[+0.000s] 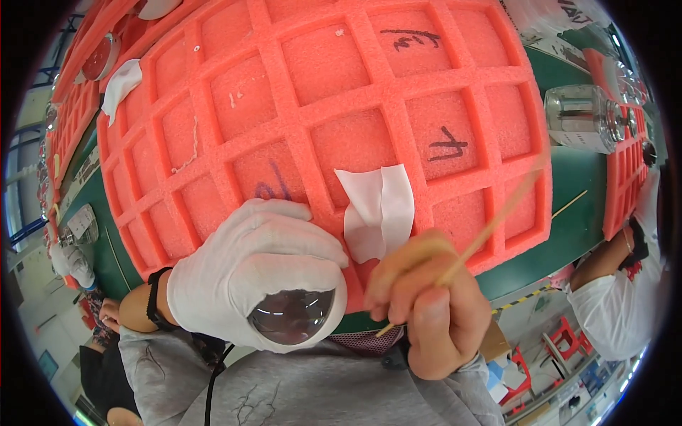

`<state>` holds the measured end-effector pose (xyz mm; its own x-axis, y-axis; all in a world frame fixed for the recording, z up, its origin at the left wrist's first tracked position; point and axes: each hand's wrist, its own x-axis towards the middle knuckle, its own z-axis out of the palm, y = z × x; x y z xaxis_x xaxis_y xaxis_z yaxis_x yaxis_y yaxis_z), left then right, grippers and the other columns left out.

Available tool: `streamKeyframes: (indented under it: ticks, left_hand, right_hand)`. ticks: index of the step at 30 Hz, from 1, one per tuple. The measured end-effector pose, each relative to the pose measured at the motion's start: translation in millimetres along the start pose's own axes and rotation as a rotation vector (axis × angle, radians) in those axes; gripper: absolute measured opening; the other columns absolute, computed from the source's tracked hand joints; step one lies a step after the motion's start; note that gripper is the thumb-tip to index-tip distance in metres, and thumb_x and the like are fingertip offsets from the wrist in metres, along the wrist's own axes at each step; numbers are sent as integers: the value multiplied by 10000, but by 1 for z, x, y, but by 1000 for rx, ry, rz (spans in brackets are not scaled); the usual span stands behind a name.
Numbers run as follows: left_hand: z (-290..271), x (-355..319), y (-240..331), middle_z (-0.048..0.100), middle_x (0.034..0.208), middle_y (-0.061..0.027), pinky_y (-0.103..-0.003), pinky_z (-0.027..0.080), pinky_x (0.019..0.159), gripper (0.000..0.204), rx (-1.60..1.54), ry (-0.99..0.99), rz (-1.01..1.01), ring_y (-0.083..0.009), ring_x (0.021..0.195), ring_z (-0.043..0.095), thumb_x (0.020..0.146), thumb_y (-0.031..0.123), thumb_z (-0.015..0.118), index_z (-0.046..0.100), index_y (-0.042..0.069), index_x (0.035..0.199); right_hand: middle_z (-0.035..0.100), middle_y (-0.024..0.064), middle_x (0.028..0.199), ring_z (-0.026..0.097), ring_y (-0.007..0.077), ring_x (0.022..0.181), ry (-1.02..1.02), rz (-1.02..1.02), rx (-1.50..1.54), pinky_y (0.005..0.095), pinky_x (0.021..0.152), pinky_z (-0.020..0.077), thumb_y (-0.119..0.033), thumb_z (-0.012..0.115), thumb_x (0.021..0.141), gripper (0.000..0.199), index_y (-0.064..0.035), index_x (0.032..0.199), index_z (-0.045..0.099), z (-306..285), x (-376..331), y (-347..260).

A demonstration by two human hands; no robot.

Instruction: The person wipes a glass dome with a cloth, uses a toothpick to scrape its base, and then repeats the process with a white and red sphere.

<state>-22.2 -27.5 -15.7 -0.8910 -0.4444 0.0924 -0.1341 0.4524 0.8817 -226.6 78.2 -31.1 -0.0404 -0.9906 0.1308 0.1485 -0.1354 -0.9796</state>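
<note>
My left hand (pixel 234 270), in a white glove, is closed round a round piece with a dark glossy face and a white rim (pixel 295 318). It holds this piece near my body, at the front edge of a pink foam tray (pixel 298 106) with square pockets. In my bare right hand (pixel 440 305) is a thin wooden stick (pixel 486 231), pinched between thumb and fingers and slanting up to the right. A creased white cloth (pixel 378 209) lies on the tray beside the right fingers; whether they touch it I cannot tell.
On the green table (pixel 515 273) stands a clear glass jar (pixel 579 117) at the right. Another thin stick (pixel 570 204) lies nearby. A second white cloth (pixel 122 89) rests on the tray's left edge. A person in white (pixel 611 312) sits at the right; another person's hand (pixel 110 312) shows at left.
</note>
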Motion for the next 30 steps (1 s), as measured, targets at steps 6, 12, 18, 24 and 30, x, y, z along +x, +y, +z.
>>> streamKeyframes:
  ticks: [6, 12, 18, 24, 30]
  left_hand:
    - [-10, 4, 7, 628, 1016, -90, -398, 489, 714, 543, 2, -58, 21, -309, 841, 639, 637, 156, 870, 625, 79, 1116]
    - [2, -17, 15, 619, 1192, -147, -528, 458, 1001, 727, 269, -17, 57, -334, 1048, 657, 653, 231, 933, 555, 82, 1256]
    - [7, -18, 14, 607, 1172, -142, -506, 481, 982, 701, 201, 23, 67, -342, 1019, 644, 630, 124, 933, 576, 85, 1232]
    - [4, -9, 8, 610, 1136, -114, -454, 526, 891, 653, -116, 81, 59, -298, 1008, 631, 634, 28, 903, 592, 59, 1207]
    - [2, -15, 5, 645, 1107, -78, -474, 459, 1011, 709, -132, 126, -14, -259, 1071, 624, 598, 104, 941, 576, 97, 1206]
  right_hand:
    - [654, 264, 895, 577, 167, 501, 103, 185, -38, 240, 451, 455, -177, 472, 1054, 350, 108, 1253, 432, -16, -15, -20]
    - [671, 322, 1008, 653, 228, 562, 204, 285, 322, 283, 466, 524, -32, 492, 974, 411, 129, 1330, 365, -33, -29, -20]
    - [673, 334, 1082, 714, 276, 685, 174, 270, 480, 339, 552, 585, 26, 479, 954, 348, 118, 1281, 404, -42, -30, -24]
    - [691, 315, 1098, 713, 303, 867, -62, -235, -215, 383, 725, 600, -15, 502, 1002, 163, 48, 1150, 528, -23, -23, -1]
    - [716, 255, 1124, 689, 330, 975, -50, -437, -439, 378, 793, 596, -82, 516, 1028, 124, -8, 1084, 599, -1, -10, 8]
